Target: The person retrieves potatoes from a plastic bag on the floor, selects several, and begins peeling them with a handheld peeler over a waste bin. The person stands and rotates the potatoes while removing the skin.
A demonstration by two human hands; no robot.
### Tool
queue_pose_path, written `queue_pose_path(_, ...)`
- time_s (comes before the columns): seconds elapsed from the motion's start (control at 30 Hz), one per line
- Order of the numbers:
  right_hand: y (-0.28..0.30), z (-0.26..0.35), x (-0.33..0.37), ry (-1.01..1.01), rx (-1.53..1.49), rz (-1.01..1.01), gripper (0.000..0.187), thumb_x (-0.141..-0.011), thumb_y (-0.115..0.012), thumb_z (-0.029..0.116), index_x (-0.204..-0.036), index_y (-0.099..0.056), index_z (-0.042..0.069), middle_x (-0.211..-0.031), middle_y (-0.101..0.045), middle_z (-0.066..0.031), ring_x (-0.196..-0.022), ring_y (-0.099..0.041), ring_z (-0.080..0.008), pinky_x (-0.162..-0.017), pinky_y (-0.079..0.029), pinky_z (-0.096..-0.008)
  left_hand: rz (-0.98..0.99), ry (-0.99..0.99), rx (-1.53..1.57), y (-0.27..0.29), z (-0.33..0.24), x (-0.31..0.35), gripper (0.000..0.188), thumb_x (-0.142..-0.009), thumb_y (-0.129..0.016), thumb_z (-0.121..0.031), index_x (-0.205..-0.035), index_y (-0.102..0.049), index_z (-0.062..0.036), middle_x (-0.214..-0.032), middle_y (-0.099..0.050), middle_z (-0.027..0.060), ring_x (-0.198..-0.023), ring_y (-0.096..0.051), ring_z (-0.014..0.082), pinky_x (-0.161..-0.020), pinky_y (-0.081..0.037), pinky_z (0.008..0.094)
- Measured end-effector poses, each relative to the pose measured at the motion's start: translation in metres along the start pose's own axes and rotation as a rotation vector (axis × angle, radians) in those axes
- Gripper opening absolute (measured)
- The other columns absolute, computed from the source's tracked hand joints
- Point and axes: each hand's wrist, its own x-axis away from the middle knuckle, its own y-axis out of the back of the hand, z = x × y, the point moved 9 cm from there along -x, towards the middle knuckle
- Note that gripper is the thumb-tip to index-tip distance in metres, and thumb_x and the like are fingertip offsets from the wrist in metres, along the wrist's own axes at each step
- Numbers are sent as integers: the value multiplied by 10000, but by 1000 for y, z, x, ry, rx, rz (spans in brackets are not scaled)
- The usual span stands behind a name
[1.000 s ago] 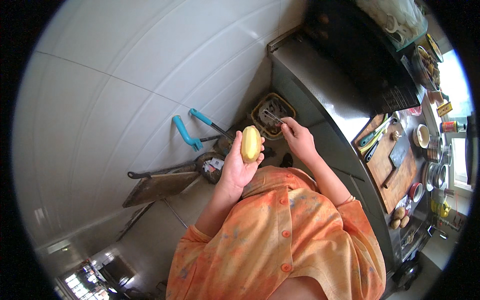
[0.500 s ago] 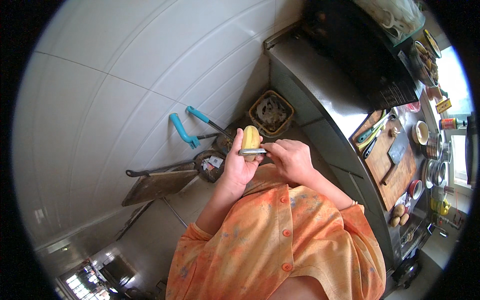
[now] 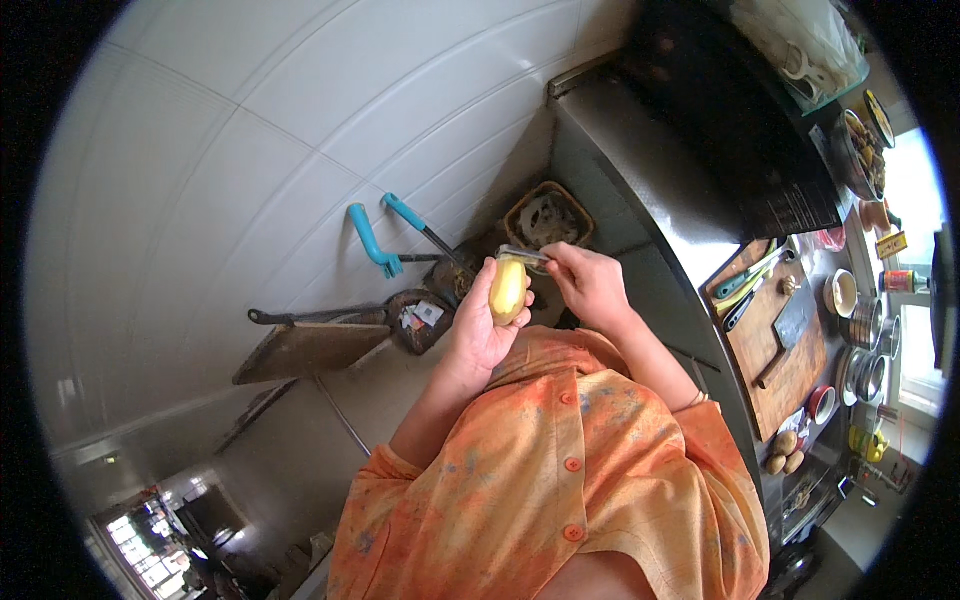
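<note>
A partly peeled potato (image 3: 508,292) stands upright in my left hand (image 3: 483,325), its pale yellow flesh facing up and brown skin left along its lower edge. My left fingers wrap round it from the side and below. In my right hand (image 3: 593,287) is a metal peeler (image 3: 524,256), pinched by its handle. The peeler's head lies across the far end of the potato. A waste basket (image 3: 548,218) with a plastic liner sits on the floor beyond both hands.
At right runs a counter with a wooden cutting board (image 3: 770,380), a cleaver (image 3: 791,322), several potatoes (image 3: 786,454) and metal bowls (image 3: 864,322). Blue-handled tools (image 3: 371,240) lean by the tiled wall, near a dustpan (image 3: 318,352) and a dark bin (image 3: 420,335).
The peeler has moved from the near part of the potato to its far end, with my right hand going forward. More pale flesh faces up. The view has shifted slightly.
</note>
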Motion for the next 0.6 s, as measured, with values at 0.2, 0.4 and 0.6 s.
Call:
queue_pose_path(0.2,-29,-115,-8,-395,8,-10,247,-967,-476,324,-1123,-596,175,-937,-673,-145,-895,-638,-357,-749,-495,-434,119,1,97,-25,-4,10,421,-991,-436,-429,-1221,-530,-90,-994,-596,100,-815,-554,201,-549,-448,261)
queue_pose_path(0.4,-7,-133,0,-533,-24,-76,283,-994,-430,352,-1137,-593,171,-887,-667,-139,-869,-656,-330,-726,-483,-400,150,-113,270,-10,-12,9,616,-922,-471,-575,-1241,-521,-50,-1087,-606,131,-861,-573,218,-695,-476,306)
queue_pose_path(0.6,-15,-56,6,-281,-204,13,196,-966,-525,224,-1102,-591,99,-765,-619,-132,-668,-625,-262,-630,-487,-343,51,-181,280,12,-19,10,506,-941,-516,-486,-1205,-548,-55,-1008,-632,114,-831,-597,217,-698,-501,321)
